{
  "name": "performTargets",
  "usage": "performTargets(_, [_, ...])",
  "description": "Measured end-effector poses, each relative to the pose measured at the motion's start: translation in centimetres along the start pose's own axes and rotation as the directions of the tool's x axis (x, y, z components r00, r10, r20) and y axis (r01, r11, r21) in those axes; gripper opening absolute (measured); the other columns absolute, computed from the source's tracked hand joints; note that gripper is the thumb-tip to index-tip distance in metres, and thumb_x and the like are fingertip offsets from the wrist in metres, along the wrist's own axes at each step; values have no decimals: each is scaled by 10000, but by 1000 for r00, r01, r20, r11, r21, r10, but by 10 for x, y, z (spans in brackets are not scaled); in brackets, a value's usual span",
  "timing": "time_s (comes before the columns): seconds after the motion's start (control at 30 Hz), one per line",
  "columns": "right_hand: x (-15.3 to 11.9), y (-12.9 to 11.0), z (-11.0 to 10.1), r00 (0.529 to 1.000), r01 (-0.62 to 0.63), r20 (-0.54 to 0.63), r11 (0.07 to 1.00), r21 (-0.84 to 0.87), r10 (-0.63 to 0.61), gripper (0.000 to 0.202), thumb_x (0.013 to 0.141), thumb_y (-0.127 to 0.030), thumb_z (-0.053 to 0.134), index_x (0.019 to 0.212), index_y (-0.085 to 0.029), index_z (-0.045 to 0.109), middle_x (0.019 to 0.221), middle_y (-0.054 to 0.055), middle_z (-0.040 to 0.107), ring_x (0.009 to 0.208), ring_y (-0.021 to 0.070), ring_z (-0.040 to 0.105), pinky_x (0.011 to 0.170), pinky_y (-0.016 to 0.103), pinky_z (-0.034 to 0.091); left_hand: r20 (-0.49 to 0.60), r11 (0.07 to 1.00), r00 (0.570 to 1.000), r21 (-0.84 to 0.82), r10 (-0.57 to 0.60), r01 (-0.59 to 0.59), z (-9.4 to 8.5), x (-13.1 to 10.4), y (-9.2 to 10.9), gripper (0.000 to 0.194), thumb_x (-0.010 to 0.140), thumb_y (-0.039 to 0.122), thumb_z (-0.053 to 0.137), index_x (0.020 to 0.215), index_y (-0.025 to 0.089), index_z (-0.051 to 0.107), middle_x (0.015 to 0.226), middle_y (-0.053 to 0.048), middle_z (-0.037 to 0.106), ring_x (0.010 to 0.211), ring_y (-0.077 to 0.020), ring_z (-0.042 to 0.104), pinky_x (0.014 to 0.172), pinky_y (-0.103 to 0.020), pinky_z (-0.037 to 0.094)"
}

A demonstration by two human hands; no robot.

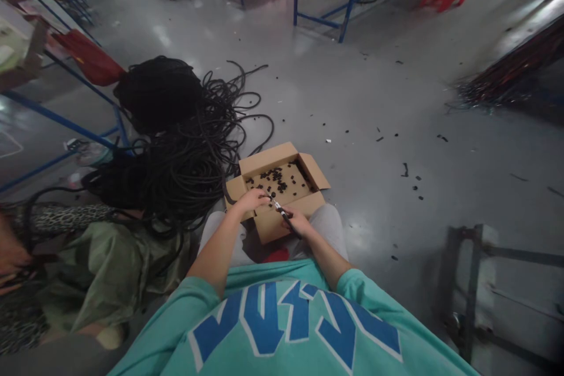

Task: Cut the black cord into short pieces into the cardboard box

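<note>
An open cardboard box (315, 201) sits at my knees, with many small black cut pieces (277, 176) scattered inside. Over its near side, my right hand (298, 222) is wrapped round the dark handle of a hand cutter (279, 208), whose metal end points up and left toward my other hand. My left hand (255, 200) is closed just by the cutter's tip, above the box's left part. A black hose (228, 192) bends over the left flap toward this hand; its end at the fingers is hard to make out.
A big tangled heap of black hose (189, 158) lies left of the box, beside a dark bundle (158, 91). A co-worker's hand (11, 252) is at far left. Black scraps dot the floor (361, 176). Metal frames (476, 282) stand at right.
</note>
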State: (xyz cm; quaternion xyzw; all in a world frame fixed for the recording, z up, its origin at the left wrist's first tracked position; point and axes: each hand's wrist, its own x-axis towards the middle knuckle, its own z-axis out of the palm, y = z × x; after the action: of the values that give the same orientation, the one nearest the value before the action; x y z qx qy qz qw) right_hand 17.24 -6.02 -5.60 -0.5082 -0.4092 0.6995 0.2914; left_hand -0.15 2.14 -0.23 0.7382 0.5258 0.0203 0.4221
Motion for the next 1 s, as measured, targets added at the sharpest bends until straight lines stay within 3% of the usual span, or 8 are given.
performTargets(0.3, [1,2,1,998,-53,-35,998,18,54,556,500,-106,556,1051,-179,556,413,-94,403,354,46,352,380,176,261,-87,988,996,153,17,-3,7,1,-5,256,702,322,467,807,153,628,795,-52,621,727,-159,525,655,-249,370])
performTargets(0.47, [-3,-1,0,974,-197,166,945,262,158,580,521,-185,580,1091,-171,474,424,-84,442,353,60,382,369,175,264,-157,983,988,179,-6,34,9,-5,2,234,693,310,509,855,186,625,892,-58,625,824,-189,536,713,-272,376])
performTargets(0.6, [-6,-3,-2,944,-250,304,877,411,127,596,533,-196,596,1104,-170,427,488,-61,490,400,62,420,400,174,286,-183,983,983,179,-17,50,10,-9,6,222,698,294,517,877,212,619,942,-42,623,876,-193,534,751,-279,375])
performTargets(0.77, [-6,-5,-6,913,-311,398,786,534,90,523,563,-207,583,1061,-198,425,472,-84,419,366,32,325,380,147,198,-251,974,968,213,-20,75,14,-13,11,221,689,275,536,889,225,616,975,-28,618,921,-200,525,790,-293,370])
performTargets(0.87, [-6,-5,-8,926,-293,370,756,585,72,480,574,-218,577,1029,-212,425,488,-80,417,381,37,334,383,148,208,-276,977,961,201,-16,74,17,-14,11,229,683,274,543,893,213,611,975,-42,618,915,-206,530,794,-302,374])
performTargets(1.0, [-2,-3,-6,967,-209,241,816,539,88,515,570,-221,579,1054,-219,406,526,-68,464,429,62,409,414,173,304,-319,993,946,77,-58,87,18,-11,6,249,696,295,524,918,207,597,993,-43,612,919,-196,530,789,-297,384])
